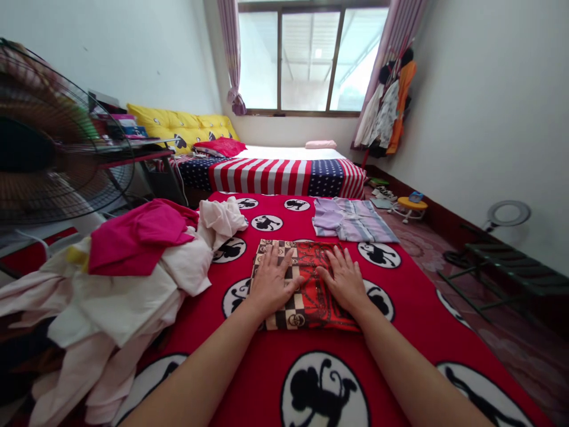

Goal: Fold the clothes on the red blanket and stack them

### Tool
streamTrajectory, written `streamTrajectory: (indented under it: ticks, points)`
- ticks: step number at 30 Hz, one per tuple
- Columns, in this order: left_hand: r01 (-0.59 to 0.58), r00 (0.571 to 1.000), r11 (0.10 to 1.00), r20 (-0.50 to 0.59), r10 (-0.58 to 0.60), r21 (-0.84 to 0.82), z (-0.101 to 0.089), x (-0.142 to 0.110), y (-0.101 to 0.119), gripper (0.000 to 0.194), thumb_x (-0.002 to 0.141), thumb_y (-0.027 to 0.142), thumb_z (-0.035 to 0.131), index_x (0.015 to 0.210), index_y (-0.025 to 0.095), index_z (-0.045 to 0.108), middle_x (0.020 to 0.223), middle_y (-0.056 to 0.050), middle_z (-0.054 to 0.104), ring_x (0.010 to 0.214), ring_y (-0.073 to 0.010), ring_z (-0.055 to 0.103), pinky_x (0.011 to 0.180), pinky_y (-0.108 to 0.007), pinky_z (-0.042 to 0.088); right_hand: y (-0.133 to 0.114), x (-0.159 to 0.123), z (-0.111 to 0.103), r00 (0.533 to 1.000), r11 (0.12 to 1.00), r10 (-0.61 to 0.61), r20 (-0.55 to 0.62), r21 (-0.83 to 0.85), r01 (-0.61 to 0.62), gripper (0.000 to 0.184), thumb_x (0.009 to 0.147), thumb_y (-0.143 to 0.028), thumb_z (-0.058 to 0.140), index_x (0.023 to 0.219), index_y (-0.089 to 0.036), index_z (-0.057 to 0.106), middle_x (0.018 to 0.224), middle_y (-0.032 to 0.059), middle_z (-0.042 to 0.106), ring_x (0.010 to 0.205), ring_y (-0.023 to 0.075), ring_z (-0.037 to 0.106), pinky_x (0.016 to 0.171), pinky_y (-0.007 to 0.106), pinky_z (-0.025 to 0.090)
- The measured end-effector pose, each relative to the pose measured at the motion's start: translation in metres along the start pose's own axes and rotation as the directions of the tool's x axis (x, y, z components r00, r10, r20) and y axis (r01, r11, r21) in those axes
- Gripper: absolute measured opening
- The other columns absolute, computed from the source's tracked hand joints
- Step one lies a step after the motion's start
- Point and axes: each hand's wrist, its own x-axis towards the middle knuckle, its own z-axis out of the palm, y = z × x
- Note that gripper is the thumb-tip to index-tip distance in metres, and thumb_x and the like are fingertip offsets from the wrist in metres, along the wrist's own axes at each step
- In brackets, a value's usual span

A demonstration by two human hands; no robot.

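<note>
A folded patterned garment [306, 317], checked in black and beige on the left and red with dark patterning on the right, lies flat on a red blanket [249, 379] with monkey prints. My left hand [272, 281] rests palm down on its checked part, fingers spread. On the red part lies my right hand [343, 277], also flat with its fingers apart. Neither hand grips anything. Just beyond, to the right, is a folded lilac and grey striped shirt [353, 219].
A heap of white and pale clothes [124, 302] with a magenta garment [142, 234] on top sits at left. A fan [53, 142] stands behind it. Beyond is a bed with a striped, starred cover [267, 177]. On the right floor are a yellow stool [411, 203] and a green folding stool [511, 267].
</note>
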Motion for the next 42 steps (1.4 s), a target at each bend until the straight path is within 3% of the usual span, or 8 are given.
streamTrajectory:
  ticks: [9, 13, 18, 22, 25, 29, 33, 42]
  points:
    - [0.056, 0.997, 0.993, 0.064, -0.05, -0.108, -0.003, 0.003, -0.033, 0.063, 0.091, 0.056, 0.041, 0.145, 0.024, 0.037, 0.156, -0.007, 0.025, 0.144, -0.0269, 0.019, 0.115, -0.054, 0.015, 0.004, 0.002, -0.004, 0.991, 0.996, 0.094, 0.093, -0.017, -0.093, 0.073, 0.093, -0.063, 0.021, 0.149, -0.018, 0.029, 0.157, 0.0063, 0.02, 0.145, 0.0238, 0.015, 0.115, 0.051, 0.014]
    - [0.027, 0.997, 0.956, -0.058, -0.046, -0.291, 0.003, 0.006, -0.039, 0.054, 0.09, 0.044, 0.049, 0.137, 0.017, 0.05, 0.153, -0.012, 0.032, 0.144, -0.0278, 0.02, 0.117, -0.047, 0.018, 0.01, -0.001, -0.006, 0.993, 0.993, 0.115, 0.038, 0.004, -0.115, 0.071, 0.095, -0.058, 0.02, 0.151, -0.016, 0.021, 0.159, 0.0079, 0.012, 0.146, 0.0224, 0.007, 0.116, 0.051, 0.013]
    - [0.096, 0.919, 0.806, -0.258, -0.297, -0.585, 0.007, 0.013, -0.052, 0.043, 0.08, 0.027, 0.061, 0.12, 0.014, 0.062, 0.143, -0.016, 0.044, 0.136, -0.0321, 0.037, 0.114, -0.046, 0.028, 0.027, -0.007, -0.005, 0.99, 0.993, 0.111, 0.091, 0.023, -0.114, 0.067, 0.095, -0.05, 0.026, 0.148, -0.008, 0.027, 0.156, 0.0134, 0.021, 0.145, 0.025, 0.014, 0.115, 0.056, 0.009]
    - [0.086, 0.883, 0.728, -0.287, -0.373, -0.68, 0.011, 0.017, -0.064, 0.035, 0.077, 0.023, 0.062, 0.112, 0.017, 0.065, 0.128, -0.013, 0.056, 0.125, -0.0282, 0.049, 0.108, -0.045, 0.037, 0.019, -0.019, -0.021, 0.959, 0.958, 0.136, -0.248, 0.278, -0.064, 0.061, 0.093, -0.048, 0.031, 0.138, -0.009, 0.043, 0.149, 0.0179, 0.038, 0.14, 0.0275, 0.03, 0.113, 0.056, 0.019]
    - [0.064, 0.857, 0.642, -0.288, -0.428, -0.764, 0.016, 0.019, -0.072, 0.03, 0.079, 0.02, 0.058, 0.107, 0.016, 0.065, 0.118, -0.012, 0.062, 0.116, -0.0241, 0.057, 0.101, -0.04, 0.045, -0.01, -0.042, -0.043, 0.938, 0.916, -0.061, -0.341, 0.354, 0.188, 0.046, 0.09, -0.048, 0.045, 0.123, -0.019, 0.057, 0.135, 0.0126, 0.056, 0.128, 0.0247, 0.047, 0.113, 0.048, 0.025]
    - [0.038, 0.843, 0.543, -0.265, -0.469, -0.839, 0.02, 0.022, -0.077, 0.027, 0.079, 0.018, 0.057, 0.104, 0.014, 0.065, 0.111, -0.012, 0.065, 0.105, -0.0214, 0.063, 0.097, -0.038, 0.049, -0.054, -0.075, -0.048, 0.871, 0.846, -0.492, 0.015, 0.245, 0.474, 0.066, 0.073, -0.054, 0.069, 0.133, -0.032, 0.052, 0.141, 0.0042, 0.052, 0.133, 0.0285, 0.042, 0.113, 0.054, 0.024]
    - [0.022, 0.845, 0.468, -0.233, -0.481, -0.884, 0.019, 0.023, -0.076, 0.025, 0.077, 0.016, 0.058, 0.1, 0.012, 0.065, 0.108, -0.013, 0.067, 0.101, -0.021, 0.065, 0.096, -0.038, 0.049, -0.073, -0.083, -0.023, 0.854, 0.863, -0.505, 0.127, 0.081, 0.499, 0.068, 0.081, -0.045, 0.064, 0.143, -0.03, 0.04, 0.152, 0.0048, 0.033, 0.139, 0.0321, 0.032, 0.107, 0.058, 0.031]
    - [0.042, 0.82, 0.3, -0.139, -0.555, -0.953, 0.015, 0.022, -0.072, 0.023, 0.079, 0.025, 0.059, 0.098, 0.013, 0.066, 0.099, -0.013, 0.069, 0.098, -0.0245, 0.066, 0.091, -0.039, 0.051, -0.069, -0.069, -0.017, 0.858, 0.849, -0.512, -0.02, 0.142, 0.51, 0.046, 0.093, -0.012, 0.035, 0.133, -0.025, 0.054, 0.132, 0.0035, 0.059, 0.117, 0.0202, 0.059, 0.094, 0.032, 0.05]
